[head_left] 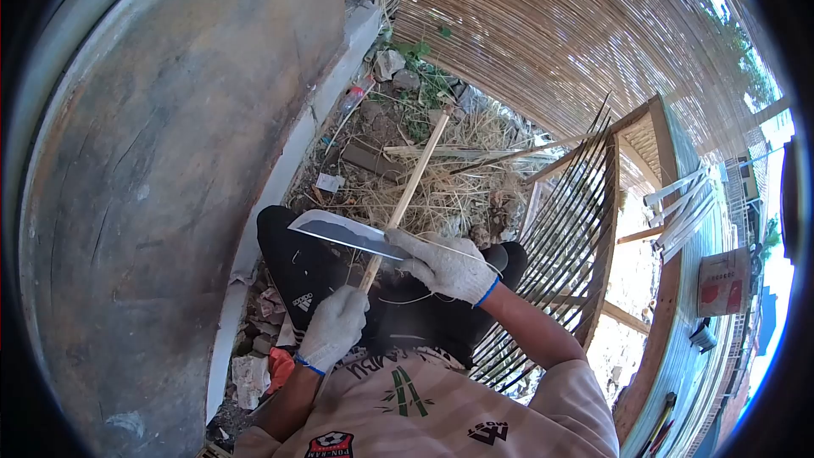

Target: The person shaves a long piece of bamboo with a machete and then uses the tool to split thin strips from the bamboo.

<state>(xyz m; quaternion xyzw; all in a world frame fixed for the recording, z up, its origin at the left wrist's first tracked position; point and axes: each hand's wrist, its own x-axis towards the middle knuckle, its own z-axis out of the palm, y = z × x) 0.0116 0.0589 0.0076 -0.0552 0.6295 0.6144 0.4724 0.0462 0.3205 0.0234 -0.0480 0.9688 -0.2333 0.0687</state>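
Observation:
My left hand (pixel 333 328), in a pale knitted glove with a blue cuff, is closed round the lower end of a long bamboo strip (pixel 417 171). The strip slants up and away from my lap over the straw. My right hand (pixel 449 267), gloved the same way, grips a broad-bladed knife (pixel 343 233); its handle is hidden in the glove. The blade points left and crosses the strip just above my left hand. Thin pale slivers curl near my right hand and over my dark trousers (pixel 398 314).
To the left stands a large worn board (pixel 178 161) along a pale ledge. Dry straw (pixel 424 203), stones and litter cover the ground ahead. On the right are a slatted wooden frame (pixel 564 254) and a bench edge with a box (pixel 723 282). A reed screen (pixel 577 34) closes the back.

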